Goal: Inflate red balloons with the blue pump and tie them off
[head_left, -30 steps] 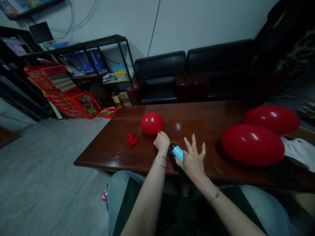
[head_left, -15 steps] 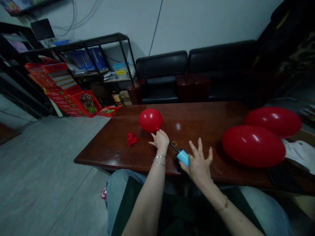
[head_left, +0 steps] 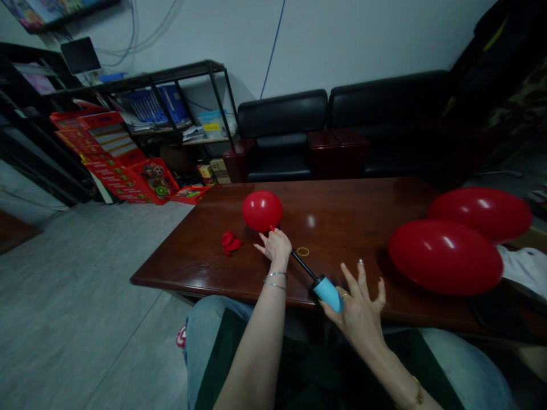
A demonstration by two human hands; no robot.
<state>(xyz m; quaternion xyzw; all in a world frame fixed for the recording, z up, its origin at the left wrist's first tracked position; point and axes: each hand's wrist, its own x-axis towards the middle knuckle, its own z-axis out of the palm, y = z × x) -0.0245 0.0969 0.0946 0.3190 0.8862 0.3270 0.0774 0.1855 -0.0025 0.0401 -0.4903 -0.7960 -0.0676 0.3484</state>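
A small, round red balloon (head_left: 262, 210) rests over the table, its neck pinched in my left hand (head_left: 277, 246). From that hand a black rod runs down to the blue barrel of a hand balloon pump (head_left: 328, 292); the nozzle end is hidden by my fingers. My right hand (head_left: 359, 307) grips the blue barrel between thumb and index finger, its other fingers spread. Left of the balloon lie limp red balloons (head_left: 231, 243), bunched together. A thin yellow rubber band (head_left: 303, 251) lies just right of my left hand.
Two large inflated red balloons, one nearer (head_left: 444, 257) and one behind (head_left: 481, 213), sit on the right of the brown table (head_left: 179, 273). White cloth (head_left: 523, 270) lies beyond them. Black sofas (head_left: 282, 122) stand behind the table, and red boxes (head_left: 115, 154) are stacked at left.
My right hand has drawn the blue barrel down and to the right, so more black rod shows. My left hand stays almost in place at the balloon's neck.
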